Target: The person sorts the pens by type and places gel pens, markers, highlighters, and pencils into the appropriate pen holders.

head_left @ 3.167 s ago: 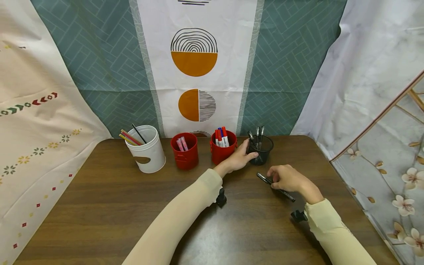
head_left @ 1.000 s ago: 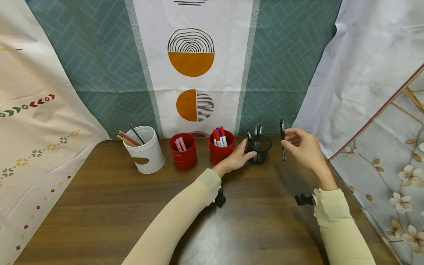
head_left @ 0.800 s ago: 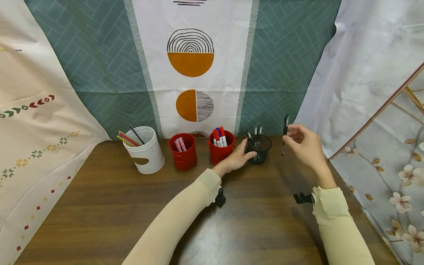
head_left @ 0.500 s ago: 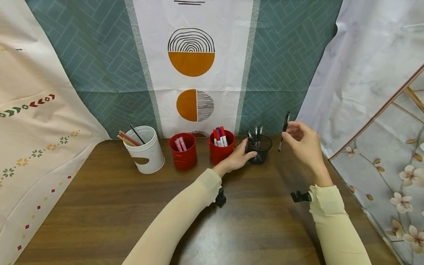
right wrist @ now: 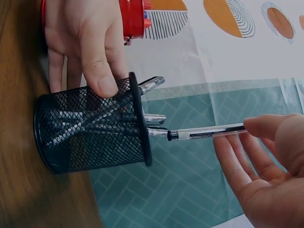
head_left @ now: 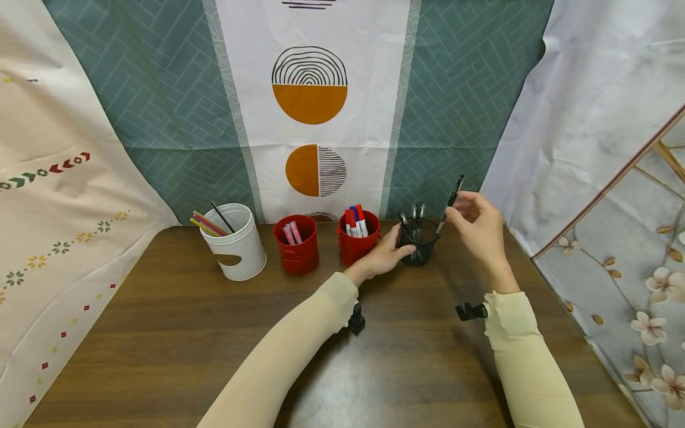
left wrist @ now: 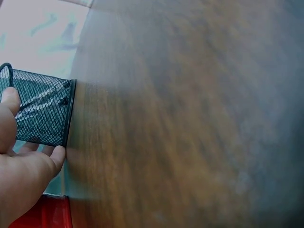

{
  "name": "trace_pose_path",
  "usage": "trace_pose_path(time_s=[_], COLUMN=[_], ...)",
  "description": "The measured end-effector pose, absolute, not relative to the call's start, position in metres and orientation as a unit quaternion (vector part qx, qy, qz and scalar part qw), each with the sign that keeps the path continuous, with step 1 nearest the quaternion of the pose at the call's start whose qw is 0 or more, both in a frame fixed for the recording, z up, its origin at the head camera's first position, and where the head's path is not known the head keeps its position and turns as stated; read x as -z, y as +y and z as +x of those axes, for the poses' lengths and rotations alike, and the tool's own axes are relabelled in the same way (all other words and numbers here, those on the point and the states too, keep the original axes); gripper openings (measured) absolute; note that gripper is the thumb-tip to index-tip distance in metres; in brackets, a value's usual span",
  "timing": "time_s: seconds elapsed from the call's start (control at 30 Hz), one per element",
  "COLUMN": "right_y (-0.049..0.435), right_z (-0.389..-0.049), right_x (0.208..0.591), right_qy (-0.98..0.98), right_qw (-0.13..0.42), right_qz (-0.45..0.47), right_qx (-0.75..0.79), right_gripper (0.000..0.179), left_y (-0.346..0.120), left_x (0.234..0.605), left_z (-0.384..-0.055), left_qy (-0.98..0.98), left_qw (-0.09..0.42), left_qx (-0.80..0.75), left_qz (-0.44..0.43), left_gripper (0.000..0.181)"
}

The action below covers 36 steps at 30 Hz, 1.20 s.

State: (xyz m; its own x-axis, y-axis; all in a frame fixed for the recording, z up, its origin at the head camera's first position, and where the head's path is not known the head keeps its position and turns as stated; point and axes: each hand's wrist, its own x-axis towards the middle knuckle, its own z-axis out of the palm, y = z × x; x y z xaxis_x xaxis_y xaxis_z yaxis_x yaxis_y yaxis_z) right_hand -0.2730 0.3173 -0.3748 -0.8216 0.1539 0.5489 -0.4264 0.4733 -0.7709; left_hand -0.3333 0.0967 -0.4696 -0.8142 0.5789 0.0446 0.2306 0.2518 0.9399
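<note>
My left hand (head_left: 381, 255) holds the black mesh pen cup (head_left: 418, 254) at the table's back right, its thumb on the near side and fingers on the left. Several black-and-clear pens (head_left: 415, 215) stand in the cup, tilted at different angles. My right hand (head_left: 480, 229) pinches another pen (right wrist: 209, 131) between thumb and fingertips. That pen leans, its lower end at the cup's right rim in the head view. Seen from the right wrist, its end is just outside the cup's mouth, close to the tips of the standing pens.
Left of the cup stands a red bucket (head_left: 357, 248) with red and blue markers. Further left are a red bucket (head_left: 299, 255) with pink sticks and a white bucket (head_left: 243, 252) with coloured pencils. Curtains (head_left: 455, 119) hang behind the wooden table (head_left: 214, 345).
The right hand has raised the pen from the table, turned it upright and carried it left to the cup's rim. The left hand has stayed at the cup.
</note>
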Motion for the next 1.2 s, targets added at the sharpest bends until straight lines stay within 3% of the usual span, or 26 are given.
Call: trace_pose_path(time_s=[1.2], right_y=[0.309], right_z=[-0.293], right_x=[0.408], right_qy=[-0.852], right_qw=[0.24], right_qz=[0.079], right_qx=[-0.459], right_gripper=[0.034], left_y=[0.099], left_x=[0.471], left_z=[-0.336], left_qy=[0.751], left_qw=[0.15], left_qx=[-0.577], left_qz=[0.286], left_gripper=[0.074])
